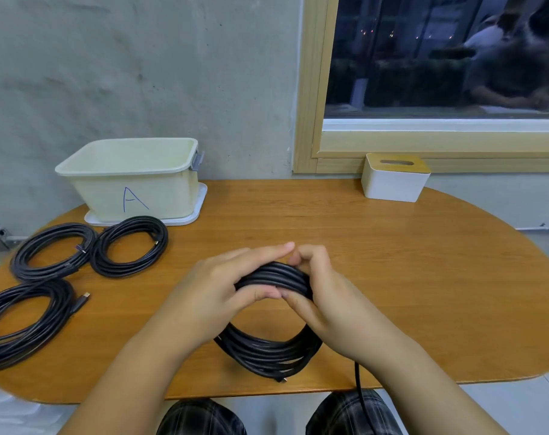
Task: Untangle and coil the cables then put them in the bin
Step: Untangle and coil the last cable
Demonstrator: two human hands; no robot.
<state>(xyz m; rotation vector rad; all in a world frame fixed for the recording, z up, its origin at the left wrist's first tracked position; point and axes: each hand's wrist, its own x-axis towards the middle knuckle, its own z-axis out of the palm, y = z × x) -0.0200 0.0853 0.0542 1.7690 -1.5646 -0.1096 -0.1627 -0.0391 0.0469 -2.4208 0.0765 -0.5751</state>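
A coil of black cable [268,350] stands on edge at the table's front middle. My left hand [218,285] grips the top of the coil from the left, thumb underneath. From the right, my right hand [322,296] holds the same top part with curled fingers. A loose end of this cable [358,381] hangs down over the table's front edge. Three coiled black cables lie flat at the left: one at the far left [52,251], one beside it [130,246], one near the front left [25,321]. The cream bin [160,186] marked "A" stands behind them.
The bin sits on a white lid [201,200] against the grey wall. A white tissue box with a wooden top [394,180] stands at the back right under the window frame. The wooden table [408,277] has a rounded right end.
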